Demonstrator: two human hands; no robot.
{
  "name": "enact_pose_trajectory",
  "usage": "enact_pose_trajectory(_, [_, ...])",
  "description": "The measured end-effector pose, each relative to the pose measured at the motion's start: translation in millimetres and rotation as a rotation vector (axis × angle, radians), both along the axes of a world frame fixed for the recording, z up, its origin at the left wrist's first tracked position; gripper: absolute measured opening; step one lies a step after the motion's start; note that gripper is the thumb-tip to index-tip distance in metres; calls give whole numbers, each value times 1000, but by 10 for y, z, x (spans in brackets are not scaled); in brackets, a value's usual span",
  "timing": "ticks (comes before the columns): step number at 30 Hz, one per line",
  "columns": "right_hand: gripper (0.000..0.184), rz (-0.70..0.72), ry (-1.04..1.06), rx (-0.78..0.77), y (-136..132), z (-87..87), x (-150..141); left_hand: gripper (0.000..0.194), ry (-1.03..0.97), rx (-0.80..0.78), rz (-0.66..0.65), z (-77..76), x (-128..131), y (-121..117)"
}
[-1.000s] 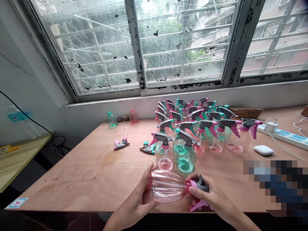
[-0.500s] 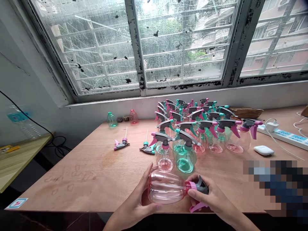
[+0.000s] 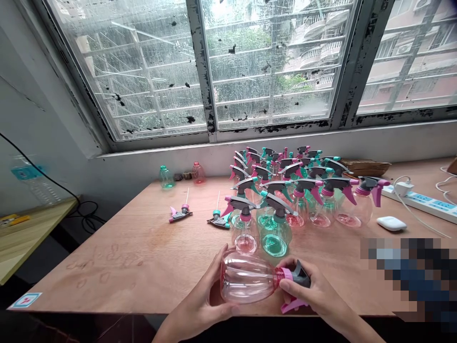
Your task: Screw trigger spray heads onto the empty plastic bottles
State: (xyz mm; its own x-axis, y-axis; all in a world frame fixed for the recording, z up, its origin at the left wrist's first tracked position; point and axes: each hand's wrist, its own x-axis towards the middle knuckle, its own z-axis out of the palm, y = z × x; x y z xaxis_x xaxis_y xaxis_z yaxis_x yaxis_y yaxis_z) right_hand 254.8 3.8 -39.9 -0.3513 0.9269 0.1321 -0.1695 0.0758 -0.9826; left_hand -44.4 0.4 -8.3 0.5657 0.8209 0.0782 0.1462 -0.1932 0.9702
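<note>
A clear pink spray bottle point(image 3: 248, 277) lies sideways in the air over the table's front edge, its base to the left. My left hand point(image 3: 205, 295) is wrapped round the base end, thumb below and fingers behind. At the neck, my right hand point(image 3: 309, 288) grips the pink collar of the spray head point(image 3: 300, 275), which is dark grey with a pink trigger pointing down. Just behind the held bottle stand a pink spray bottle point(image 3: 244, 233) and a green spray bottle point(image 3: 275, 238), both upright with heads on.
Several more spray bottles point(image 3: 303, 190) crowd behind. A pink spray head point(image 3: 180, 214) and a green one point(image 3: 218, 219) lie on the table point(image 3: 143, 257). Headless green point(image 3: 166, 177) and pink bottles point(image 3: 198, 173) stand by the wall. A white case point(image 3: 392, 223) and power strip point(image 3: 428, 202) sit right.
Both hands keep their hold on the pink bottle, which stays almost in place. The right fingers shift only slightly at the collar. Nothing else has moved.
</note>
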Motion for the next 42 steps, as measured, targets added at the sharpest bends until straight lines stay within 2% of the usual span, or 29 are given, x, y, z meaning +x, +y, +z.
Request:
enact_pose_trajectory(5, [36, 11, 7, -1, 2, 18, -3, 95, 12, 25, 5, -19, -2, -1])
enact_pose_trajectory(10, [35, 16, -6, 12, -2, -5, 5, 102, 34, 9, 2, -37, -6, 11])
enact_pose_trajectory(21, [35, 12, -7, 12, 12, -17, 6, 94, 27, 25, 16, -28, -3, 6])
enact_pose_trajectory(27, [35, -9, -95, 16, -9, -1, 17, 102, 0, -5, 1, -9, 11, 8])
enact_pose_trajectory(37, [35, 3, -74, -5, -8, 11, 14, 94, -1, -2, 32, 10, 31, -12])
enact_pose_trajectory(42, [35, -8, -83, 6, -22, 35, 11, 101, -27, -38, 8, -11, 13, 3])
